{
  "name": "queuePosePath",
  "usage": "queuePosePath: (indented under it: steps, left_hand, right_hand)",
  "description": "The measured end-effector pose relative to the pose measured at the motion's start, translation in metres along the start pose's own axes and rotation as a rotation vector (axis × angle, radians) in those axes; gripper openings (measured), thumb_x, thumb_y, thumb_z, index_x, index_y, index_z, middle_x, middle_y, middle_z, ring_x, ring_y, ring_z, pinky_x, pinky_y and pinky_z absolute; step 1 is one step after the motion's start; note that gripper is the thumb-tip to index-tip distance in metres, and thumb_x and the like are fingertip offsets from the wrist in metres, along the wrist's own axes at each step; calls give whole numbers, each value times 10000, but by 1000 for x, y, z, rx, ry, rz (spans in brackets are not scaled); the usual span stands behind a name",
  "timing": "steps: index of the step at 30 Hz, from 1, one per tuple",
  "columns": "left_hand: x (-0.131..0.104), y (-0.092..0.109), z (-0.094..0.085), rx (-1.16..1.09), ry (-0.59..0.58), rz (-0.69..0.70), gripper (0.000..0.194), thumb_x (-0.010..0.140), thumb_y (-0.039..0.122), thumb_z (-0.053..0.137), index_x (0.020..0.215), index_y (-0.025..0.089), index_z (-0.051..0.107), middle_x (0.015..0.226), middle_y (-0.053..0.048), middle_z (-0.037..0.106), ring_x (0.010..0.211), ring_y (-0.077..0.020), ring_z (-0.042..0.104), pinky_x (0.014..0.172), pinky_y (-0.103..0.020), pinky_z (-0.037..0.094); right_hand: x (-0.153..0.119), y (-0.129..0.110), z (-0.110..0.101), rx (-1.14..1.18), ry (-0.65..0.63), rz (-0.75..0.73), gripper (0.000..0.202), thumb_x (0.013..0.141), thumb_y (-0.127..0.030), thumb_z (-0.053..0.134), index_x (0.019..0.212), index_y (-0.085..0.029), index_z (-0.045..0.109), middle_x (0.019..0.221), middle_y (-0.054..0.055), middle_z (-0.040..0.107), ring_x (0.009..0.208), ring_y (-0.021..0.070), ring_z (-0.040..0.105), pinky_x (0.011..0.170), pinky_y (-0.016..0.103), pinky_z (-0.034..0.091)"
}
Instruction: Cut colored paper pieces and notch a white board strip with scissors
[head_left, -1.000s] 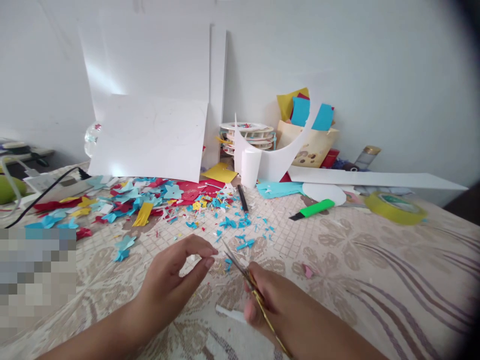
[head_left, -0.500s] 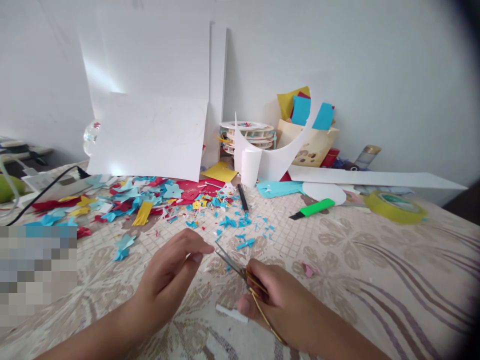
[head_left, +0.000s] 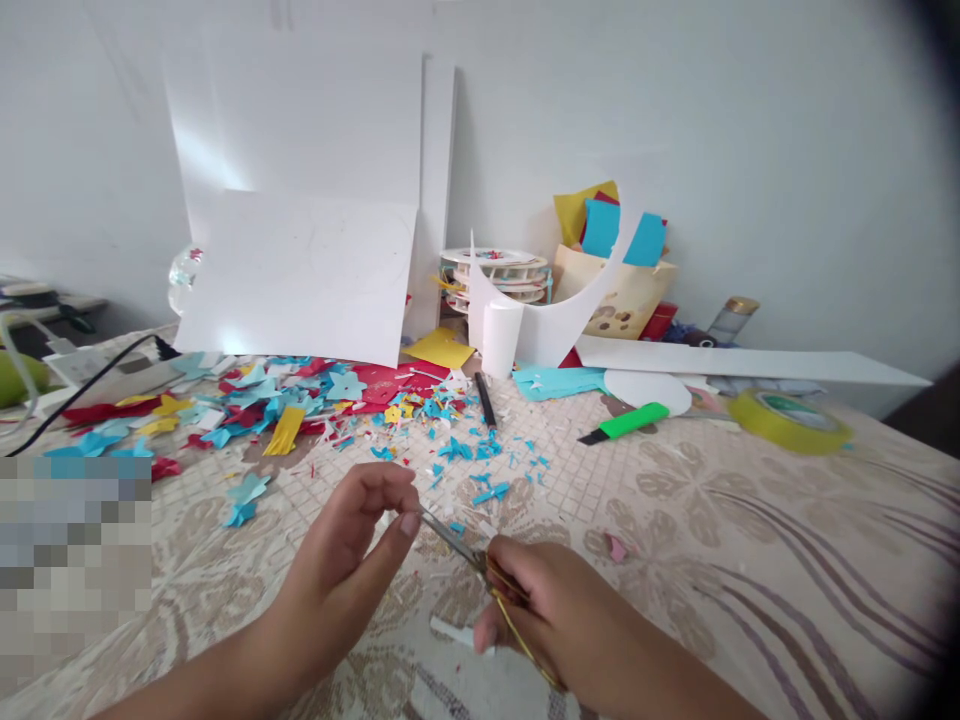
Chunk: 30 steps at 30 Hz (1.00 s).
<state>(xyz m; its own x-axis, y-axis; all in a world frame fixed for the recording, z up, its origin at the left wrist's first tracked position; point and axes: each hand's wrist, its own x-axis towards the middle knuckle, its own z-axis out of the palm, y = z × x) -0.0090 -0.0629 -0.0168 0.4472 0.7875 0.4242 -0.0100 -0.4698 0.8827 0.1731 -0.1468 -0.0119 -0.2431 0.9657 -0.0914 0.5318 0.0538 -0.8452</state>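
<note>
My right hand (head_left: 555,600) is wrapped round the gold-handled scissors (head_left: 456,540), whose blades look nearly closed and point left and away. My left hand (head_left: 352,560) has its thumb and fingertips pinched together at the scissors' tips. Whatever lies in that pinch is hidden or too small to make out. Beneath my right thumb, a narrow white paper strip (head_left: 448,632) lies on the patterned tablecloth (head_left: 667,580). Small blue paper scraps (head_left: 491,492) are scattered just beyond the blades.
Coloured paper cut-outs (head_left: 255,390) are heaped at the left. A green utility knife (head_left: 634,421) and a yellow tape roll (head_left: 787,420) lie to the right. A black marker (head_left: 485,400), a white paper roll (head_left: 501,338) and a leaning white board (head_left: 300,280) stand or lie farther back.
My left fingertips have curled into a pinch at the scissors' tips. The scissors have shifted slightly left and their blades have come closer together.
</note>
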Motion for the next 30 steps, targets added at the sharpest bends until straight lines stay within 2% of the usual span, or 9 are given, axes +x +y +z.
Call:
queuePosePath:
  steps: [7, 15, 24, 30]
  left_hand:
    - [-5, 4, 4, -56, 4, -130, 213, 836, 187, 482, 1017, 273, 409, 797, 19, 539, 755, -118, 500, 701, -241, 410]
    - [-6, 3, 3, -22, -49, -120, 220, 839, 206, 478, 1032, 285, 408, 840, 11, 541, 809, -135, 507, 720, -260, 412]
    - [-6, 3, 2, 21, -76, -79, 228, 847, 188, 453, 1042, 283, 386, 813, 15, 529, 779, -131, 508, 702, -263, 417]
    - [-2, 2, 1, 39, -31, -62, 220, 843, 175, 464, 1024, 285, 404, 823, 19, 508, 783, -117, 484, 695, -230, 416]
  right_hand:
    - [2, 2, 1, -17, 21, -16, 126, 798, -96, 421, 730, -186, 477, 723, -26, 684, 596, 104, 615, 462, 157, 339]
    - [3, 3, 1, -3, 16, -27, 113, 792, -106, 428, 745, -181, 498, 715, -10, 687, 594, 116, 629, 455, 167, 347]
    - [2, 4, 0, -20, 36, -44, 123, 793, -110, 442, 739, -183, 524, 710, -19, 696, 583, 108, 618, 469, 169, 341]
    - [4, 4, 0, -29, 32, -29, 139, 777, -93, 442, 735, -182, 541, 710, -21, 698, 579, 108, 612, 475, 168, 347]
